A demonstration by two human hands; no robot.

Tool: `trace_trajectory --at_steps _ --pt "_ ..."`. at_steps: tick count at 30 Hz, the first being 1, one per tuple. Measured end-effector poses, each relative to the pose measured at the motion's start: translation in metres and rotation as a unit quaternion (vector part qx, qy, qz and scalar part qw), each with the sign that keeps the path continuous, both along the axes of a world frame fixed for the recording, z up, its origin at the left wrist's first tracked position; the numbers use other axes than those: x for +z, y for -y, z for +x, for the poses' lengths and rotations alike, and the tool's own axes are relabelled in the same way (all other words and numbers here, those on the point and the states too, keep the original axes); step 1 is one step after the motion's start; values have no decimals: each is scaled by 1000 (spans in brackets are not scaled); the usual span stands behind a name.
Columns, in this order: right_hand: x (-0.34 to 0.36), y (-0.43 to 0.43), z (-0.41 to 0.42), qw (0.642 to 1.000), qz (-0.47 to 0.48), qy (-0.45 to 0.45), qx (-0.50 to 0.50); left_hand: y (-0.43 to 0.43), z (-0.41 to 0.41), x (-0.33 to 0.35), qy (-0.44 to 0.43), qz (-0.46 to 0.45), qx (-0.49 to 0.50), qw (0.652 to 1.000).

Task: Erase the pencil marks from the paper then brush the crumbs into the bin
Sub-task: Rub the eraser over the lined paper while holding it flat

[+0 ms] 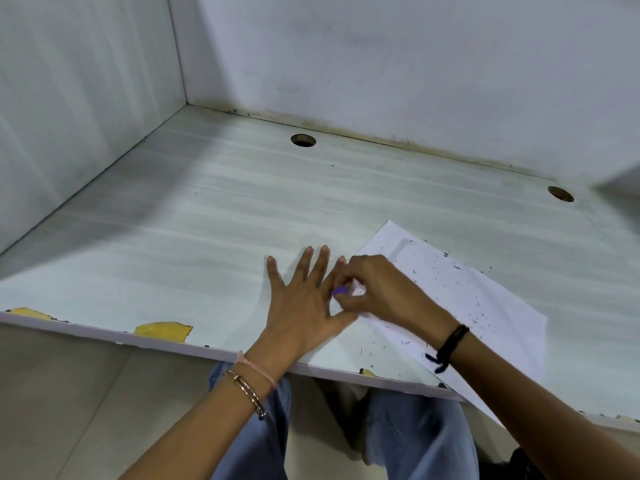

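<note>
A white sheet of paper (460, 306) lies slanted on the pale desk (207, 216), its near corner hanging over the front edge. Dark purple eraser crumbs (450, 268) are scattered across it. My left hand (304, 299) lies flat with fingers spread, pressing on the sheet's left edge. My right hand (377, 289) pinches a small purple eraser (341, 291) against the paper, right beside my left fingers. No bin is in view.
White panels wall the desk at the left and back. Two round cable holes (303, 140) (560, 194) sit near the back edge. Yellow chipped patches (162, 330) mark the front edge. My knees in blue jeans (408, 431) are under the desk.
</note>
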State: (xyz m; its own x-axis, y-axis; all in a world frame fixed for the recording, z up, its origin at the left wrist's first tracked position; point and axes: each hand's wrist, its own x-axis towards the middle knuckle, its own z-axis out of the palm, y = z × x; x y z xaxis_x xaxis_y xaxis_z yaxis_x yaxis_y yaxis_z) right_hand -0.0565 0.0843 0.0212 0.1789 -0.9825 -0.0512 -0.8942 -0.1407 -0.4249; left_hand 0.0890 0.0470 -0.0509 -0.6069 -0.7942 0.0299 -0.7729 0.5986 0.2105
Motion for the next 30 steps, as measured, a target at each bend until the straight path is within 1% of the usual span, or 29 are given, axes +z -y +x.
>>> trace_trajectory --at_steps 1,3,5,9,13,17,21,24,26,28,30 --pt "0 4 -7 1000 -11 2 -21 0 0 0 2 -1 1 1000" --pt "0 19 -33 992 -50 18 -117 -1 0 1 -1 1 7 1000" --pt "0 27 -52 979 -51 46 -191 -1 0 2 -5 2 9 1000" --pt "-8 25 -51 980 -41 44 -187 -1 -1 2 -1 1 7 1000" --pt "-16 18 -56 966 -49 118 -223 -1 -2 4 0 15 8 1000" --pt "-20 13 -53 972 -52 109 -199 14 -15 7 -24 14 6 1000" --pt "-17 13 -47 964 -46 143 -220 23 -24 2 -29 4 -13 999" --pt "-15 5 -26 980 0 137 -147 25 -23 -2 -5 -12 -21 1000" --pt "-13 8 -24 988 -12 105 -116 26 -23 -3 2 -13 -22 1000" --pt "-9 22 -36 984 -47 69 -159 25 -24 -2 -19 8 -16 1000" --pt "-4 31 -43 977 -56 64 -197 25 -24 -3 -28 9 -11 1000"
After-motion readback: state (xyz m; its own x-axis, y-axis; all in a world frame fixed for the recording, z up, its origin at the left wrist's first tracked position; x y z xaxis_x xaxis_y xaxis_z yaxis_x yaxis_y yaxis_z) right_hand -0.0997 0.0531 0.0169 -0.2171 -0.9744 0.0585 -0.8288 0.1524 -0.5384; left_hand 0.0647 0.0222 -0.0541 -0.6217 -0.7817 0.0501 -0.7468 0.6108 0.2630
